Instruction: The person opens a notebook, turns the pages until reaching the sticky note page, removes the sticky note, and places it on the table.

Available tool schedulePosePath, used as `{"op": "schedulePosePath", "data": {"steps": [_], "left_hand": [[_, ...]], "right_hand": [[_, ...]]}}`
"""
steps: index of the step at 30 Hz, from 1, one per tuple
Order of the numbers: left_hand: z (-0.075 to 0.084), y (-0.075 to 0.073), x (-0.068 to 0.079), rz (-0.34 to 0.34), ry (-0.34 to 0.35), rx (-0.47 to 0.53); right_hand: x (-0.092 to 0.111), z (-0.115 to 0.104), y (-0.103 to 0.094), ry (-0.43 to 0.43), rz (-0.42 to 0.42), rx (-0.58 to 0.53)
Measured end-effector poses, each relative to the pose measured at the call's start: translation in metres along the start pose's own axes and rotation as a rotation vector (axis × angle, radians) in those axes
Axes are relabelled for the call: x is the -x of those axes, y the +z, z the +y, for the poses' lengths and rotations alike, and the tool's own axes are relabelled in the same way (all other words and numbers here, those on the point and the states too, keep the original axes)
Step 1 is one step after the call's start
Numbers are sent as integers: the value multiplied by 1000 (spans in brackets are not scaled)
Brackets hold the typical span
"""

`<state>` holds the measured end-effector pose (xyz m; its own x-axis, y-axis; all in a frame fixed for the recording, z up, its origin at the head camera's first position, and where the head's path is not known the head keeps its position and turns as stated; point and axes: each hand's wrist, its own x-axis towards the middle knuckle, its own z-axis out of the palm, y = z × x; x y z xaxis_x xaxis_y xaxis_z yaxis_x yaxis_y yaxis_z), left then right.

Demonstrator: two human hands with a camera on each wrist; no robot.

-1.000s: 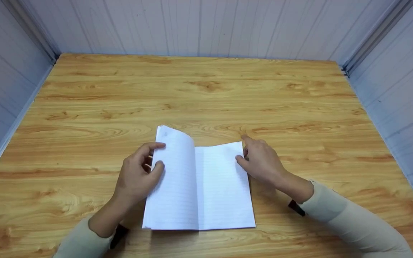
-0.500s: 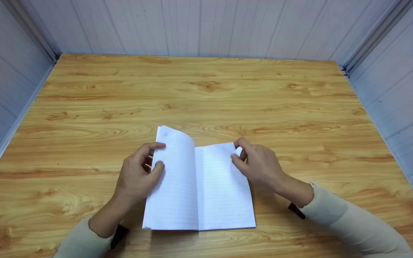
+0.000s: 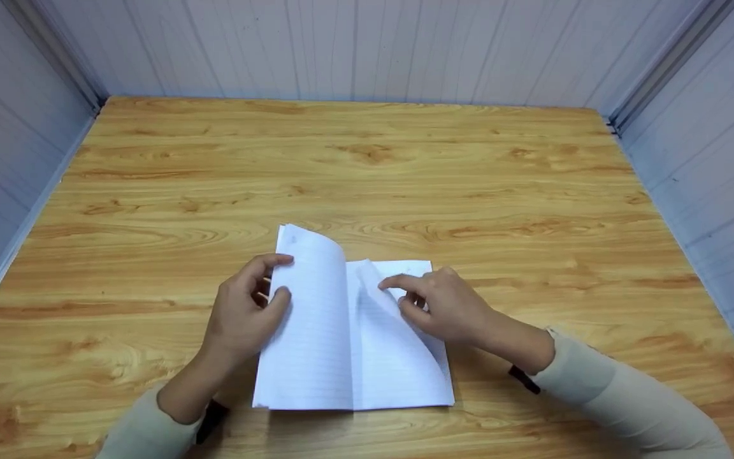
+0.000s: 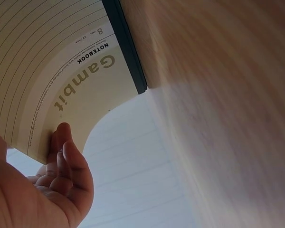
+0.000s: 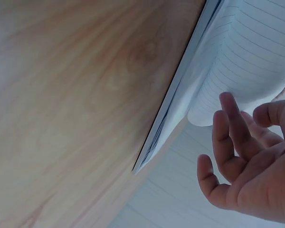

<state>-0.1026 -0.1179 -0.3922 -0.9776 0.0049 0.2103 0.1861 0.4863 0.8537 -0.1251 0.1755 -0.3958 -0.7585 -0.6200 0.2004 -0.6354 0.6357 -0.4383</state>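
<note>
A ruled notebook (image 3: pixel 399 376) lies open on the wooden table. My left hand (image 3: pixel 246 309) holds its raised left-hand leaves (image 3: pixel 313 331) at the outer edge, thumb on the ruled face and fingers behind. In the left wrist view, the yellowish inside of the cover (image 4: pixel 85 90) reads "Gambit NOTEBOOK", with a dark spine strip beside it. Over the right half, my right hand (image 3: pixel 450 306) touches the edge of a lifted page (image 3: pixel 383 331) with bent, spread fingers. That page curls leftward towards the fold. In the right wrist view, fingertips (image 5: pixel 228 100) overlap the curved page.
The wood-grain table (image 3: pixel 367 172) extends far beyond the notebook. Pale panelled walls (image 3: pixel 354 51) enclose it at the back and both sides. A dark strap piece (image 3: pixel 213 421) shows under the left sleeve cuff, and another (image 3: pixel 525 379) under the right.
My right hand has moved left from the notebook's right edge, lifting the top right page and curling it towards the fold. Another page shows beneath. My left hand stays put.
</note>
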Motion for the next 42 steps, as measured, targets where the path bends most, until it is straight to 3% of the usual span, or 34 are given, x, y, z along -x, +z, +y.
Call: {"op": "schedulePosePath", "data": {"steps": [13,42], "left_hand": [[-2,0,0,-3,3,3],[0,0,1,-15,20,13]], "right_hand": [[2,-6,3,6,-193,-23],[-4,-17,8,-140,-319,2]]}}
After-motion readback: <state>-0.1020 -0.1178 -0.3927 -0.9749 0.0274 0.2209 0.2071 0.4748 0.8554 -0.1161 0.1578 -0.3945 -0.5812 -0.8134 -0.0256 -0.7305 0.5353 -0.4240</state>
